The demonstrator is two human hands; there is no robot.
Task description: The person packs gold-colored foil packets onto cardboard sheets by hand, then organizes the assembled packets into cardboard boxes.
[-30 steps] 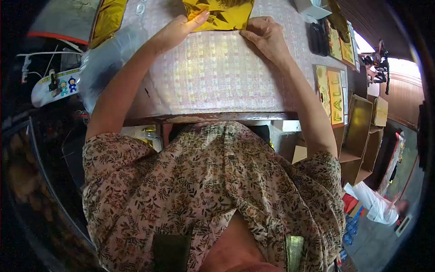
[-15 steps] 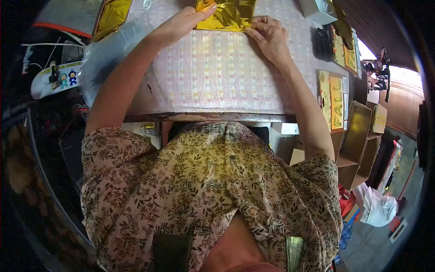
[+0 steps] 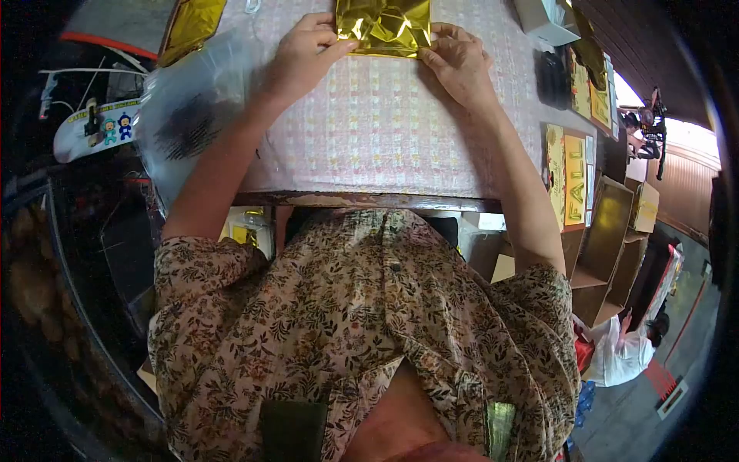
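Observation:
A shiny gold foil sheet (image 3: 385, 27) lies at the top of the view on the checked tablecloth (image 3: 346, 131), its upper part cut off by the frame. My left hand (image 3: 309, 52) has thumb and fingers closed at its lower left corner. At the lower right corner, my right hand (image 3: 459, 61) pinches the edge between thumb and fingers. The foil's surface is creased, and its near edge runs fairly straight between both hands.
Clear plastic sheeting (image 3: 196, 100) covers the table's left side, below another gold foil piece (image 3: 192, 27). On the right are a white box (image 3: 548, 23), a black object (image 3: 553, 81), a card marked FALL (image 3: 573, 177) and cardboard boxes (image 3: 604, 231).
My left hand has slid down the foil's left side to its lower corner. My right hand stays at the right corner. The foil looks a little lower in view.

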